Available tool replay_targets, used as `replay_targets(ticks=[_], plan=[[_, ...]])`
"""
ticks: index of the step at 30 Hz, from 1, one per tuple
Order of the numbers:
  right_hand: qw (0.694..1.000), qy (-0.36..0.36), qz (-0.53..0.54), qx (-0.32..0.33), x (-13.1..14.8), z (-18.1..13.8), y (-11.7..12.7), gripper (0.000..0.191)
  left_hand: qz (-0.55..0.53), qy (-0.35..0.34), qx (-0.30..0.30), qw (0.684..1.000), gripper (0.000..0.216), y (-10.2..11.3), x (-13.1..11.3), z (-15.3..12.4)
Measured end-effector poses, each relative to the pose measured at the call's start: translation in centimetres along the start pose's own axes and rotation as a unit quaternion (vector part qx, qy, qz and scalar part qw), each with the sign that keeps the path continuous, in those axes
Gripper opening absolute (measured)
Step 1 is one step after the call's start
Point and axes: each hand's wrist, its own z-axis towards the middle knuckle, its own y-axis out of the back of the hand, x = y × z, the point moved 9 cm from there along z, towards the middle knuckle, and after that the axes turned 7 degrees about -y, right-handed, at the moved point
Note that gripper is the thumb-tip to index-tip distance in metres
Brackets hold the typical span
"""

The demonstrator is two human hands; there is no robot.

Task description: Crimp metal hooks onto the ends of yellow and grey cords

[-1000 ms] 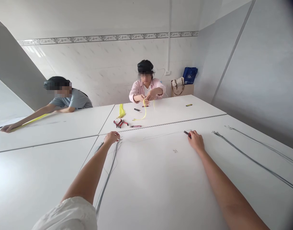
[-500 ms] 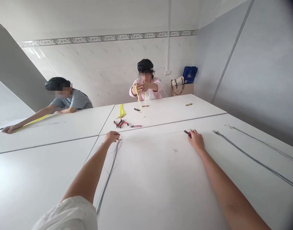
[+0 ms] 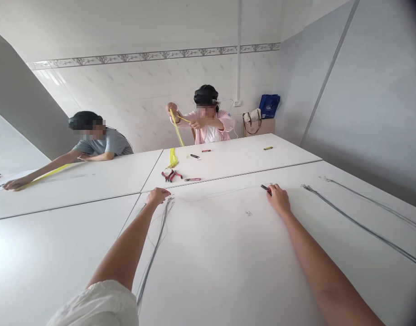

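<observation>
My left hand is closed in a pinch at the left end of a thin grey cord; the fingers hide most of the grip. The cord runs slackly across the white table towards my right hand. That hand is wrapped round a small black-and-red tool, its exact kind unclear. Just below my left fingertips lies a bundle of grey cords, stretching towards me. Between my hands is a little pile of tiny metallic pieces, too small to name.
More grey cords lie to the right. Beyond my hands are red-handled pliers, a pink-handled tool, black snips and yellow cords. Two people work across the joined tables, both handling yellow material.
My left hand has shifted very slightly down, and its fingers look more closed together. My right hand has stayed put. The person opposite has raised yellow cords out to the side.
</observation>
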Motion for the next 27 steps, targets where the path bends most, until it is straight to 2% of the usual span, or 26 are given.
replay_targets(ticks=[3, 8, 11, 14, 17, 20, 27], plan=[[1.000, 0.001, 0.001, -0.001, 0.0, 0.0, -0.1, 0.009, -0.027, 0.033, 0.026, 0.999, 0.036, -0.2, 0.4, 0.1], [1.000, 0.001, 0.001, -0.001, -0.1, 0.0, -0.1, 0.008, -0.090, 0.031, 0.039, 0.995, 0.037, -0.4, 0.0, 0.3], [1.000, 0.000, 0.002, -0.001, -0.1, 0.0, -0.1, 0.009, -0.118, 0.029, 0.027, 0.992, 0.037, 0.0, -0.3, 0.5], [1.000, 0.000, 0.003, 0.000, -0.1, -0.1, -0.1, 0.010, -0.149, 0.018, -0.003, 0.989, 0.036, 1.2, -1.2, 0.8], [1.000, -0.001, 0.003, 0.003, -0.1, 0.0, -0.1, 0.011, -0.196, -0.011, -0.045, 0.980, 0.034, 3.5, -2.8, 1.2], [1.000, -0.003, 0.000, 0.005, -0.1, 0.0, -0.1, 0.010, -0.253, -0.054, -0.092, 0.961, 0.027, 6.6, -5.0, 1.4], [1.000, 0.001, -0.004, 0.008, 0.0, -0.1, -0.1, 0.009, -0.352, -0.179, -0.225, 0.891, 0.021, 16.4, -11.2, -0.1]])
